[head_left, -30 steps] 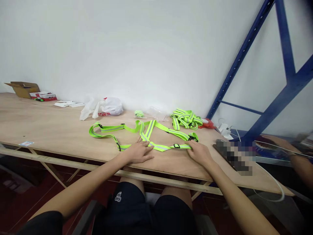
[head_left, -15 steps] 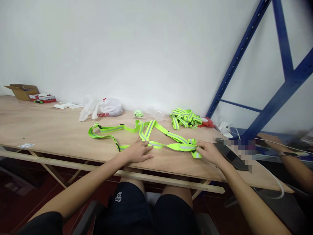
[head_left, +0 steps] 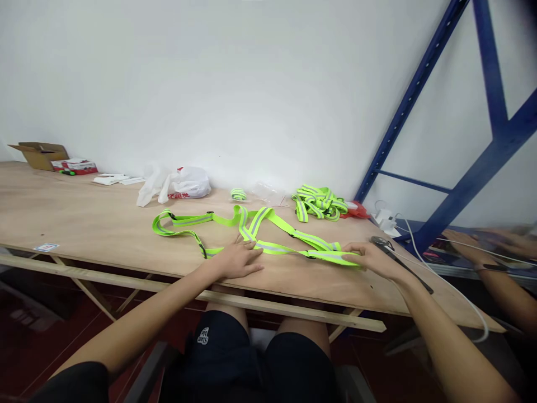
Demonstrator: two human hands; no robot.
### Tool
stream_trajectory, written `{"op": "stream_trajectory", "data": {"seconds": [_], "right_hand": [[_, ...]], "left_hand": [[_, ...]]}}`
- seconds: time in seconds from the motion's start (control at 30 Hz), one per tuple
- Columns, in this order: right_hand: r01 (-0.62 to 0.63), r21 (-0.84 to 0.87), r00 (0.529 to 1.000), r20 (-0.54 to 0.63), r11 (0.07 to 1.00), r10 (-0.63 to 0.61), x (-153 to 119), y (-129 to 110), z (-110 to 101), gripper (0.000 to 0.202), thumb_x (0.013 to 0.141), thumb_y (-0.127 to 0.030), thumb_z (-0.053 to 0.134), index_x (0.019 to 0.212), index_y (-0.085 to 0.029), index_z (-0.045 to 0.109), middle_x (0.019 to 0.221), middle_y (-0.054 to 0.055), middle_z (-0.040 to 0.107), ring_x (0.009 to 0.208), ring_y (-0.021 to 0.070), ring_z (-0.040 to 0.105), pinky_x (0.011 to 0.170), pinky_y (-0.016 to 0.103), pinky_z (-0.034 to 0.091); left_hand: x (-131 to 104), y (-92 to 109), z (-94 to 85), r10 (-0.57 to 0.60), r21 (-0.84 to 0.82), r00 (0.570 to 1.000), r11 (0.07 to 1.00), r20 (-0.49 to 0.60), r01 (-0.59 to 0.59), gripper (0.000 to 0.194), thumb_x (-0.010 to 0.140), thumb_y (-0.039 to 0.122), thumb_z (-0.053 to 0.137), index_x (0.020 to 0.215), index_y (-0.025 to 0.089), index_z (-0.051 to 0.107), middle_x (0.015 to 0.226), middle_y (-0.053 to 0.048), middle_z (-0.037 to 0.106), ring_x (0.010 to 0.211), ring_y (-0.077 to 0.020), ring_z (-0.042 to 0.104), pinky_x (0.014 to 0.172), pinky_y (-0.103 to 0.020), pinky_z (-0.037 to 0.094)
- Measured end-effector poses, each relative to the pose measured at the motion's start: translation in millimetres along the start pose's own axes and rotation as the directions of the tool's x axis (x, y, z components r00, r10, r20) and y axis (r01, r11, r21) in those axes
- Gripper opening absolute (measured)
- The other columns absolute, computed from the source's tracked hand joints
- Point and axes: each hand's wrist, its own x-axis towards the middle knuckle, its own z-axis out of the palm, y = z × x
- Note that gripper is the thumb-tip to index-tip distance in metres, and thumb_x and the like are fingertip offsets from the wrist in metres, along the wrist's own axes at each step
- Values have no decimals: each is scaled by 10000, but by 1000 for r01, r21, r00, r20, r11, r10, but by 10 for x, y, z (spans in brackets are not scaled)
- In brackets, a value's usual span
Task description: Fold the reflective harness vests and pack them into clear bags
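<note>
Wooden bench [head_left: 96,215] against white wall [head_left: 260,101]. Green reflective harness [head_left: 274,248] lies mid-bench, long axis left-right. Left hand [head_left: 238,261] flat, fingers loosely spread, on its near middle strap. Right hand [head_left: 371,258] nearer its right end, harness running left from there; can't tell if pinching. Green strap pile [head_left: 321,202] beyond, far right.

The head camera looks forward and down over the table [head_left: 104,224].

Harness [head_left: 257,223] on table [head_left: 104,224], strap pile [head_left: 319,202] behind at right, bag [head_left: 192,183] behind at left.
</note>
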Motion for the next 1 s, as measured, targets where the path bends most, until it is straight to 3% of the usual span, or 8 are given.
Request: {"op": "stream_trajectory", "data": {"seconds": [0.13,0.27,0.37,0.47,0.63,0.8,0.9,1.0], "right_hand": [[28,-236,995,-86,971,-49,-121,-39,-47,443,701,-648,683,863,-238,718,867,23,717,812,235,637,708,292,464],[34,-406,990,-114,913,-88,-279,-16,-59,378,655,-538,732,919,-271,687,836,12,723,779,260,657,698,317,480],[94,-398,966,-185,912,-181,-333,78,-105,218,739,-399,593,897,-257,644,854,29,722,775,249,656,707,328,487],[117,-352,910,-336,929,-242,-278,230,-179,185,713,-330,526,850,-237,607,901,67,716,818,254,650,740,349,499],[-74,-368,826,-544,927,-150,-64,461,-236,179,643,-342,589,784,-232,600,855,94,708,839,301,658,782,420,507],[-219,-182,797,-600,958,68,13,461,-220,223,685,-375,657,830,-208,682,866,125,749,937,374,697,839,469,524],[-171,65,798,-576,983,177,4,470,-200,281,704,-400,693,901,-203,729,936,122,770,1017,390,696,864,465,555],[-41,364,815,-526,930,242,27,604,-178,363,698,-444,736,986,-223,730,1019,90,775,1058,371,694,907,484,576]], "left_hand": [[-10,-6,-12,-20,-4,1000,1000,15,21,619,992,634,321,1370,214,572,1421,-146,567,1327,-335,499,1174,-525,187],[-23,-12,-40,-12,-19,1000,1000,7,12,598,994,625,327,1339,222,603,1384,-142,600,1293,-324,533,1164,-514,216],[-26,-13,-57,-20,-13,1000,1000,14,20,610,993,627,328,1348,211,598,1404,-159,581,1292,-337,530,1155,-528,223],[-28,-17,-71,-11,-21,1000,1000,24,12,581,997,607,341,1329,215,613,1382,-151,598,1278,-335,541,1153,-519,227],[-49,-45,-72,-10,-36,1000,999,3,10,547,996,600,352,1303,244,632,1355,-123,623,1269,-319,545,1161,-505,216],[-71,-68,-63,-19,-42,1000,999,3,19,536,999,584,359,1328,248,617,1400,-122,595,1289,-316,533,1166,-515,200],[-72,-59,-79,-23,-40,1000,999,7,23,533,1001,582,356,1327,249,615,1398,-114,597,1290,-310,529,1169,-510,192],[-70,-44,-97,-28,-43,999,999,17,29,522,1003,578,357,1320,255,617,1388,-106,604,1277,-300,538,1172,-505,188]]}}
